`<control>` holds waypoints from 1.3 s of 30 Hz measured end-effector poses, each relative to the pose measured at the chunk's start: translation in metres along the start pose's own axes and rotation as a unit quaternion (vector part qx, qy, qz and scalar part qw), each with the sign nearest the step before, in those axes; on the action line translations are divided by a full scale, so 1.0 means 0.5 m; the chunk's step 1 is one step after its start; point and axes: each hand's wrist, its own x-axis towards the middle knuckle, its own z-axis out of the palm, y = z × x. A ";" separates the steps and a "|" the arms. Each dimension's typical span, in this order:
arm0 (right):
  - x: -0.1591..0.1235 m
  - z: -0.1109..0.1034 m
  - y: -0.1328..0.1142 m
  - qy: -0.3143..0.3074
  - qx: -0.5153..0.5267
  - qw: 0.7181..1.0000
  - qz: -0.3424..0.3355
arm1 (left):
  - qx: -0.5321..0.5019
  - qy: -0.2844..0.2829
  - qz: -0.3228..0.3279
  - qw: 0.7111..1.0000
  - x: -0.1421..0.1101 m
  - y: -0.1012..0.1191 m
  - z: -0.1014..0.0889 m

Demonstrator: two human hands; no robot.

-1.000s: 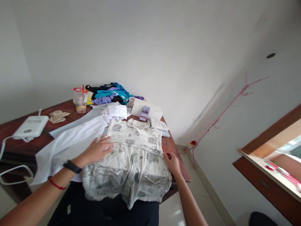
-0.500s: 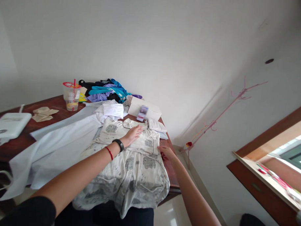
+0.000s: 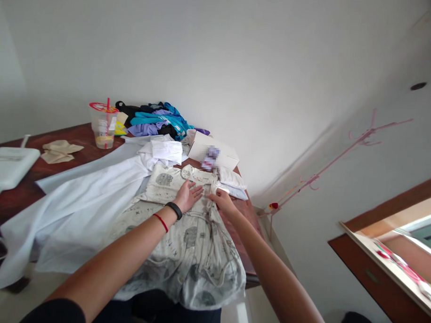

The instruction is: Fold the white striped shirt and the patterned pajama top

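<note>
A white pajama top with grey animal prints [image 3: 163, 244] lies across the near part of the table, its lower end hanging over the front edge. My left hand [image 3: 189, 197] rests on its upper middle below the collar, fingers extended and palm partly turned up. Closed on the top's right side is my right hand [image 3: 223, 199], with that side drawn up and inward in loose folds. The fingertips of both hands are close together.
White clothes [image 3: 94, 199] spread along the left. Behind lie a colourful clothes pile [image 3: 160, 122], a plastic cup with a red straw [image 3: 102, 129] and a white box [image 3: 223, 150]. A white router [image 3: 12, 166] sits far left; a pink coat stand [image 3: 328, 172] stands right.
My right hand has moved left and up, carrying the right side of the pajama top inward. My left hand has turned its palm upward. The view has shifted slightly.
</note>
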 end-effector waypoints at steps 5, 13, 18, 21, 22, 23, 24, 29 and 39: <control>0.022 0.079 -0.007 -0.011 -0.089 0.995 -0.038 | 0.048 -0.043 0.006 0.998 -0.004 0.000 0.010; -0.036 0.062 0.005 -0.034 -0.143 0.987 -0.072 | 0.122 -0.037 0.091 0.988 0.021 -0.029 -0.007; -0.149 0.018 0.011 -0.046 -0.194 0.980 -0.023 | 0.148 -0.012 0.112 0.983 0.044 -0.039 -0.021; -0.238 -0.016 0.003 -0.093 -0.214 0.972 -0.007 | 0.154 -0.008 0.110 0.982 0.048 -0.040 -0.021; -0.267 -0.023 -0.002 -0.108 -0.222 0.969 -0.001 | 0.154 -0.009 0.110 0.982 0.047 -0.039 -0.020; -0.293 -0.028 -0.007 -0.120 -0.229 0.966 0.006 | 0.153 -0.012 0.109 0.982 0.046 -0.038 -0.019; -0.317 -0.029 -0.014 -0.128 -0.232 0.964 0.011 | 0.153 -0.016 0.109 0.982 0.044 -0.037 -0.018; -0.392 0.021 -0.058 -0.115 -0.250 0.961 0.018 | 0.143 -0.035 0.099 0.984 0.031 -0.028 -0.015; -0.446 0.194 -0.054 -0.231 -0.255 0.938 0.031 | 0.133 -0.075 0.082 0.985 0.019 -0.014 -0.019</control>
